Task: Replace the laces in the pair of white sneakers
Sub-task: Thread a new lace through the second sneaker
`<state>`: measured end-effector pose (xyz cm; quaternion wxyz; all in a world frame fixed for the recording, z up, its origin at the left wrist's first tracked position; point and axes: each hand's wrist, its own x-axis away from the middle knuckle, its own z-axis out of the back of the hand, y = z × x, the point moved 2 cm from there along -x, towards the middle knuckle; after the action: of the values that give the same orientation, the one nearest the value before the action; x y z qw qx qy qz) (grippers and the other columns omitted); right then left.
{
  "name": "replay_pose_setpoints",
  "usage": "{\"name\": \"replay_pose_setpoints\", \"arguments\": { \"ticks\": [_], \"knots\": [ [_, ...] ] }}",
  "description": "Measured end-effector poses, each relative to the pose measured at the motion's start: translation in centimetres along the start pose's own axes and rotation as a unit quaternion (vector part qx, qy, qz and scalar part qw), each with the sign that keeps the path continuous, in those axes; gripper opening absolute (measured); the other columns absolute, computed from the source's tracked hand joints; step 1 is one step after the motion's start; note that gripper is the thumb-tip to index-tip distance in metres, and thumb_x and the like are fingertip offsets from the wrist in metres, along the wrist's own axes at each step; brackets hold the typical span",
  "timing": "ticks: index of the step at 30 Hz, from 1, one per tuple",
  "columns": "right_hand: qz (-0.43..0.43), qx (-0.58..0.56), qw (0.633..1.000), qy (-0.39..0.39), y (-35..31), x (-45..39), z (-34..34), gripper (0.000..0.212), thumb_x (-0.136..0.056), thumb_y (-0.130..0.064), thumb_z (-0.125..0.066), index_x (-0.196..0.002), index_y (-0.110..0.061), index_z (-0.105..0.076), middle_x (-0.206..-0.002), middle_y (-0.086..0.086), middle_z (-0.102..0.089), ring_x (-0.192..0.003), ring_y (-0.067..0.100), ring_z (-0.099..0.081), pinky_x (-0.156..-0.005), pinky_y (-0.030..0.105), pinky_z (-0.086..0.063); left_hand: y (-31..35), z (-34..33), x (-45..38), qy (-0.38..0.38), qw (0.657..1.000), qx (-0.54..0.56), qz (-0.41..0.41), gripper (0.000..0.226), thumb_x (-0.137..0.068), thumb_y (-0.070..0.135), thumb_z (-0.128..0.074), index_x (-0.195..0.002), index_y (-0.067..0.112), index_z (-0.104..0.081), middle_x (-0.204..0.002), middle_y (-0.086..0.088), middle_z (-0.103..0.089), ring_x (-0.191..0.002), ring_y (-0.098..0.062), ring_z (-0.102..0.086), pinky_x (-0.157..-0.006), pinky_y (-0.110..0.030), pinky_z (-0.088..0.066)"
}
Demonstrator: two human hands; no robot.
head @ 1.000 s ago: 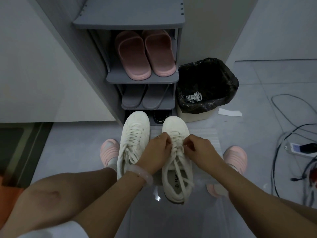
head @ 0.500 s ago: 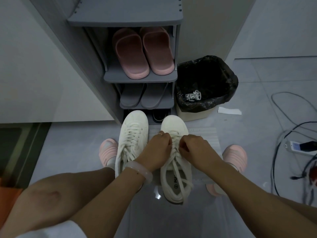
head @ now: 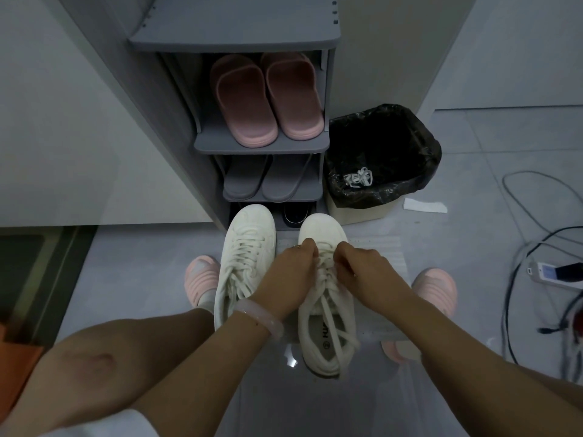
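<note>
Two white sneakers stand side by side on the floor, toes pointing away. The left sneaker [head: 246, 260] is laced, its lace ends lying loose over the tongue. On the right sneaker [head: 325, 326] both hands work at the upper eyelets. My left hand [head: 290, 275] pinches the white lace [head: 328, 313] at the shoe's left side. My right hand [head: 362, 272] pinches the lace at the right side. Loose lace ends trail down over the shoe's opening. The eyelets under my fingers are hidden.
A grey shoe rack [head: 262, 143] stands just beyond the sneakers with pink slippers [head: 268, 99] and grey slippers. A bin with a black bag [head: 381, 159] holds a bundle of white laces [head: 358, 178]. Cables and a power strip [head: 555, 272] lie at right. My feet in pink slippers flank the sneakers.
Both hands have crept a little towards the toe of the right sneaker, staying on the lace. The sneakers have not moved.
</note>
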<state>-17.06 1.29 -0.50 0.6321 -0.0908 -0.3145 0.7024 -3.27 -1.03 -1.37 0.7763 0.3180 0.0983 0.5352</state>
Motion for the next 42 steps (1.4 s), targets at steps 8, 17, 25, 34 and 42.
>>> {"name": "replay_pose_setpoints", "arguments": {
  "ticks": [8,17,25,34,42],
  "knots": [
    [-0.052,-0.027,0.998,-0.005,1.1,-0.5,-0.5,0.015,-0.092,-0.019,-0.052,-0.099,-0.008,-0.059,-0.089,0.006,-0.064,-0.078,0.018,-0.059,-0.067,0.025,-0.045,-0.7,-0.5,-0.5,0.015,0.999,0.034,0.030,0.013,-0.092,0.013,-0.048,-0.099,0.005,-0.056,-0.096,-0.005,-0.053,-0.084,-0.014,-0.048,-0.070,-0.019,-0.035],
    [-0.002,0.060,0.998,0.032,0.4,-1.1,-1.0,0.010,-0.093,-0.017,-0.046,-0.093,-0.009,-0.053,-0.083,-0.001,-0.046,-0.071,0.014,-0.043,-0.054,0.021,-0.026,-0.3,-1.2,-0.7,0.012,0.998,-0.059,0.003,0.013,-0.092,0.003,-0.040,-0.102,0.002,-0.048,-0.109,-0.014,-0.051,-0.098,-0.024,-0.049,-0.072,-0.020,-0.029],
    [-0.003,0.028,0.999,0.035,0.3,-1.0,-0.8,0.009,-0.089,-0.013,-0.048,-0.084,-0.014,-0.041,-0.068,-0.002,-0.045,-0.063,0.018,-0.045,-0.051,0.026,-0.030,-0.2,-0.4,-0.7,0.011,1.000,-0.019,0.004,0.011,-0.097,0.012,-0.037,-0.102,0.005,-0.044,-0.097,-0.012,-0.059,-0.086,-0.024,-0.056,-0.066,-0.024,-0.035],
    [-0.060,-0.004,0.998,0.023,0.7,-1.8,-0.4,0.012,-0.091,-0.020,-0.052,-0.095,-0.009,-0.055,-0.081,0.002,-0.057,-0.076,0.020,-0.055,-0.065,0.028,-0.040,-0.9,-0.1,-1.1,0.049,0.997,0.037,0.040,0.013,-0.090,0.010,-0.049,-0.101,0.005,-0.057,-0.099,-0.009,-0.057,-0.090,-0.022,-0.054,-0.078,-0.029,-0.043],
    [-0.025,0.127,0.991,0.030,-0.4,-1.9,-1.1,0.013,-0.094,-0.011,-0.039,-0.100,-0.007,-0.050,-0.096,0.010,-0.059,-0.083,0.027,-0.058,-0.064,0.030,-0.039,-0.5,-0.7,-1.4,0.046,0.994,-0.095,0.015,0.014,-0.094,0.009,-0.040,-0.102,0.004,-0.051,-0.108,-0.011,-0.053,-0.095,-0.024,-0.053,-0.068,-0.022,-0.032]
  ]
}}
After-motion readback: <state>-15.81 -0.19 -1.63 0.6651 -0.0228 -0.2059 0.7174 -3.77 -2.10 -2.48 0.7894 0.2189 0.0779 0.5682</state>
